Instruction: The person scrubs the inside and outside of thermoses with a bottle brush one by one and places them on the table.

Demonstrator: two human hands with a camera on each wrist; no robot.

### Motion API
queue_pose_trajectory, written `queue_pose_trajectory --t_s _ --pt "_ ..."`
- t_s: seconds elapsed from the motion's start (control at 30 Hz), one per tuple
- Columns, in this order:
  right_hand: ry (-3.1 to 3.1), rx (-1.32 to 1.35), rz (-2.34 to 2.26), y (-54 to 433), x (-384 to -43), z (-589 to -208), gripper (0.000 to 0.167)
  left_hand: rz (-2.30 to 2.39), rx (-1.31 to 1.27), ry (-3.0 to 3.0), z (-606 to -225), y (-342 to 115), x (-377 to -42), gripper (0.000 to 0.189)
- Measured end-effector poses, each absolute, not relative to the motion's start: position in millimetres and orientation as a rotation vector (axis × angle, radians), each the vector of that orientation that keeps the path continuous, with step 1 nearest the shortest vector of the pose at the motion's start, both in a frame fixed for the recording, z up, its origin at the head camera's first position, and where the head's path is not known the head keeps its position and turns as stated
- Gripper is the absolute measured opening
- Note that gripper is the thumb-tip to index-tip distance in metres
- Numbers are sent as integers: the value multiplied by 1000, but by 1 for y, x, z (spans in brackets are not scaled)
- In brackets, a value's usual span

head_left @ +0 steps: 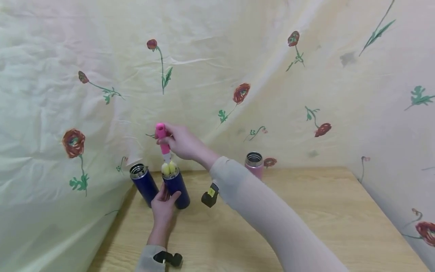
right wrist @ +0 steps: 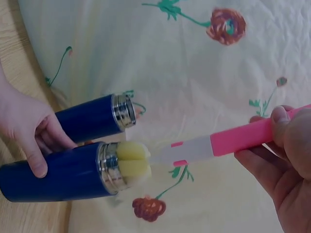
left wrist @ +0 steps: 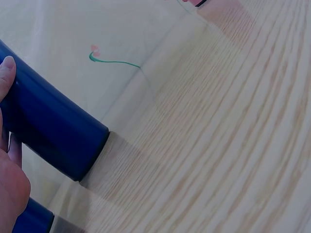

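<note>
My right hand [head_left: 180,141] grips the pink handle of a bottle brush [right wrist: 243,137] above a dark blue bottle [head_left: 176,189]. The brush's yellow sponge head [right wrist: 133,160] sits at the bottle's steel mouth, its lower end hidden inside. Around the bottle's body, the fingers and thumb of my left hand [head_left: 164,207] hold it upright on the table. A second dark blue bottle [head_left: 144,184], lidless, stands just left of it, behind my left hand. In the left wrist view the held bottle's base [left wrist: 92,150] meets the wood.
A pink bottle [head_left: 254,166] with an uncovered steel mouth stands at the back, partly hidden by my right sleeve [head_left: 258,204]. Behind the wooden table [head_left: 323,211] hangs a flower-printed cloth [head_left: 204,75], which also runs along the left and right sides.
</note>
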State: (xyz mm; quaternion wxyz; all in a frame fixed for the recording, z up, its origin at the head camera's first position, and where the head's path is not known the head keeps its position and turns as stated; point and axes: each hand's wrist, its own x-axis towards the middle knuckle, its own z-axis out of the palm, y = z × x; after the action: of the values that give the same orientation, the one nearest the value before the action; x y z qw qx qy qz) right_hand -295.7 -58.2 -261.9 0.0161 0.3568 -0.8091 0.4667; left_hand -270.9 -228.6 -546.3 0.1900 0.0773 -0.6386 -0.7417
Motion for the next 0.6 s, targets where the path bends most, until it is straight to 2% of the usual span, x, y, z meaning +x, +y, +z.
queue_pose_trajectory --t_s 0.2,0.6 --pt "-2538 1096 1486 -56 -301 -271 9 -2094 214 -1787 -544 -228 -268 86" --pt "-2589 1156 1404 -65 -305 -292 10 -2101 199 -1775 -541 -229 -268 85"
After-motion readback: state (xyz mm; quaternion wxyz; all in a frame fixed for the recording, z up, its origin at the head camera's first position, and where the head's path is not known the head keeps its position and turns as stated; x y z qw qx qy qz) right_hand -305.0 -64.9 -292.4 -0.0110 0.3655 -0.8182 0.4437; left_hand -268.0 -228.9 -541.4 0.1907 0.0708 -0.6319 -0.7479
